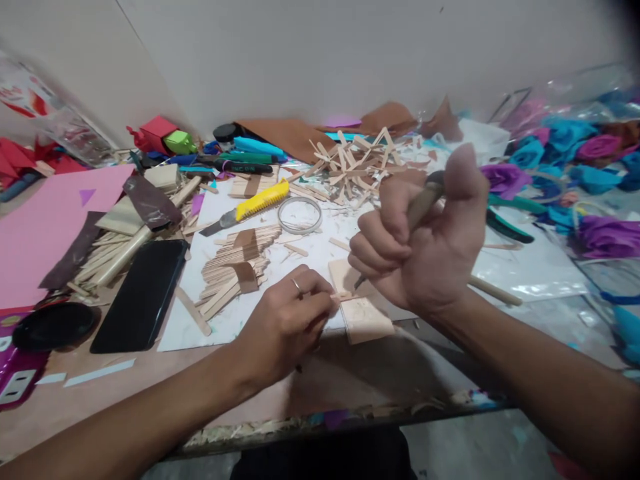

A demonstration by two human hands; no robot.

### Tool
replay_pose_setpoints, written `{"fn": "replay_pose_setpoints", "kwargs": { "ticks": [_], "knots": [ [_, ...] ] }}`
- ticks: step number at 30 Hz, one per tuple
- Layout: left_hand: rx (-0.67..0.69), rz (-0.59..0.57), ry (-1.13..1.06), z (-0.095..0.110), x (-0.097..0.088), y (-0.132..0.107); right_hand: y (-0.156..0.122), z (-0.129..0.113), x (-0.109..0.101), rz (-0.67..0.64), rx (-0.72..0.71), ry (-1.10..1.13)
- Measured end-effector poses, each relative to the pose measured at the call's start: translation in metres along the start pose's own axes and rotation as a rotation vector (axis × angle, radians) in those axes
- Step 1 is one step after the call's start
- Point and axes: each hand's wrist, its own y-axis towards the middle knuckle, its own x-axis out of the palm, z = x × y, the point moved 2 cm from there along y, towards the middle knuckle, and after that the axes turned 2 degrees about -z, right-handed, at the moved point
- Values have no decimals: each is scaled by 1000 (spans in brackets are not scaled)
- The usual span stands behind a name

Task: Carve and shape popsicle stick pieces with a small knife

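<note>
My right hand (425,243) is closed in a fist round a wooden-handled cutting tool (423,203), whose tip points down at a small wooden stick piece (343,295). My left hand (287,323), a ring on one finger, pinches that stick piece and holds it down on a small wooden board (367,320) near the table's front edge. Both hands sit close together over the board.
A pile of flat wooden sticks (235,270), a yellow utility knife (250,207), a clear tape ring (299,215) and a black phone (143,293) lie left of the hands. Stick stars (353,163) lie behind. Paper flowers (590,167) crowd the right, pink paper (45,227) the left.
</note>
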Motion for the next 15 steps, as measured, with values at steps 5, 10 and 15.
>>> {"fn": "replay_pose_setpoints", "kwargs": {
  "ticks": [5, 10, 15],
  "knots": [
    [-11, -47, -1, -5, 4, -7, 1, 5, -8, -116, 104, -74],
    [-48, -85, -18, -5, 3, -8, -2, 2, -10, -78, 157, -186],
    [-79, -120, -46, -7, 3, -11, -6, 2, -4, -6, 262, -209]
  ]
}}
